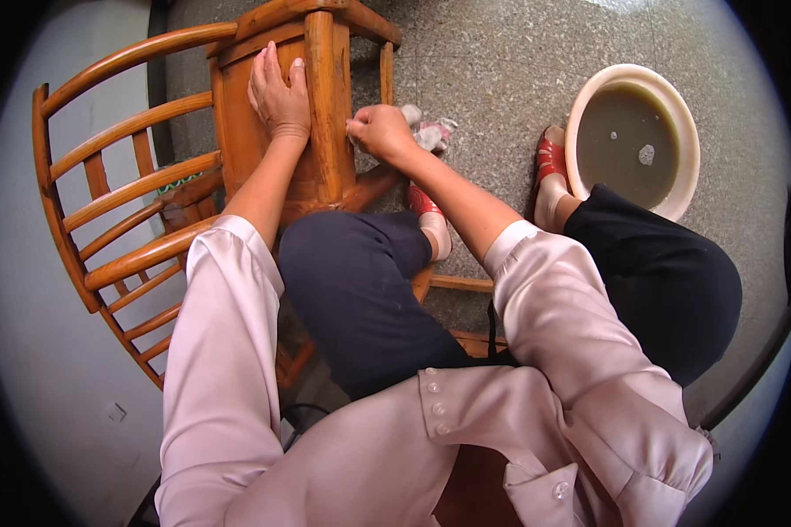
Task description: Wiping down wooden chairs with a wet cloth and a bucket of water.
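Observation:
My left hand [279,92] rests with fingers apart on the flat seat panel of a wooden chair [257,155], which has a slatted back at the left. My right hand [380,132] is curled beside the chair's thick front rail [323,105], its fingertips close to the wood. Whether anything is pinched between those fingers cannot be seen. Just beyond the right hand, a pale cloth with pink patches [433,134] is partly hidden by it.
A pale round basin [689,158] of murky water stands on the speckled floor [494,99] at the right, close to my foot in a red shoe [549,158]. Another slatted wooden chair [161,316] stands by the wall at the left. A wooden rung [461,283] lies between my legs.

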`<action>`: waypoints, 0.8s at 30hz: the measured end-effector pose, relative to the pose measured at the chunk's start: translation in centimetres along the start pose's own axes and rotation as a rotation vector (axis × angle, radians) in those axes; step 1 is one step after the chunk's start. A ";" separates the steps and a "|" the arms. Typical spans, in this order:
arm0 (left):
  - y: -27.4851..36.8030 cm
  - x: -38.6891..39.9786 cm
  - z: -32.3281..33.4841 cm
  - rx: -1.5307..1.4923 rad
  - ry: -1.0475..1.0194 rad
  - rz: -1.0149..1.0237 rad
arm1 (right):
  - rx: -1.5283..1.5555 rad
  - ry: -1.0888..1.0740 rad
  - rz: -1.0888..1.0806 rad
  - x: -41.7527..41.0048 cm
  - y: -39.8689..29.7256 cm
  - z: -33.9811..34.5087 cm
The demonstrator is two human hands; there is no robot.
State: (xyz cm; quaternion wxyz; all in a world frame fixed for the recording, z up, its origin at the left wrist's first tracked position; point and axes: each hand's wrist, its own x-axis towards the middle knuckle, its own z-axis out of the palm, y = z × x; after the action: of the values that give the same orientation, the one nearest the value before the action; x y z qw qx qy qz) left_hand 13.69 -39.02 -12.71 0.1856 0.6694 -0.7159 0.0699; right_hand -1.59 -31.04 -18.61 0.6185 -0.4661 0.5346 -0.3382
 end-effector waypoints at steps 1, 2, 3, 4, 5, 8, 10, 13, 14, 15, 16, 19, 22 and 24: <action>-0.1 0.0 -0.1 -0.002 0.006 -0.002 | -0.078 -0.062 -0.022 -0.8 -0.1 0.3; -0.3 -0.1 -0.1 -0.003 0.011 -0.004 | -0.093 -0.071 0.014 -1.9 -0.1 0.8; 0.0 0.1 0.0 -0.009 0.011 0.001 | -0.094 -0.064 0.015 -2.3 0.4 0.8; 0.3 0.2 0.0 -0.008 0.004 0.001 | -0.066 -0.058 0.002 -2.6 0.8 0.8; 0.6 0.3 0.1 -0.007 -0.004 0.001 | -0.038 -0.052 -0.012 -2.6 1.2 0.7; 0.2 0.1 -0.1 0.001 -0.002 -0.008 | -0.107 -0.104 -0.024 -2.8 0.0 0.2; 0.3 0.1 -0.2 -0.001 -0.012 -0.011 | -0.125 -0.129 -0.034 -2.8 -0.3 -0.3; 0.4 0.1 -0.1 0.006 -0.036 -0.021 | -0.172 -0.186 -0.011 -2.8 -0.3 -0.5; 0.4 0.1 -0.1 0.012 -0.047 -0.024 | -0.198 -0.205 -0.017 -2.7 -0.1 -0.4; 0.4 0.1 0.0 0.011 -0.050 -0.022 | -0.225 -0.222 -0.019 -2.8 0.4 -0.4; 0.5 0.1 0.0 0.002 -0.035 -0.020 | -0.223 -0.219 -0.017 -2.9 0.9 -0.4; 0.3 0.1 -0.2 -0.004 -0.033 -0.021 | -0.440 -0.400 0.002 -3.0 3.0 -0.6; 0.6 0.2 -0.2 -0.007 -0.039 -0.020 | -0.142 -0.245 0.189 -3.2 4.0 -0.8; 0.5 0.1 -0.3 -0.014 -0.031 -0.012 | -0.077 -0.240 0.175 -2.3 3.0 -0.9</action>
State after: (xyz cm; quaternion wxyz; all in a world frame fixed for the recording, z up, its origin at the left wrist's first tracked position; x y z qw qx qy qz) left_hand 13.25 -38.94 -12.30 0.1795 0.6734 -0.7152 0.0532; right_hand -3.20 -28.13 -20.62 0.6868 -0.4780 0.5081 -0.2042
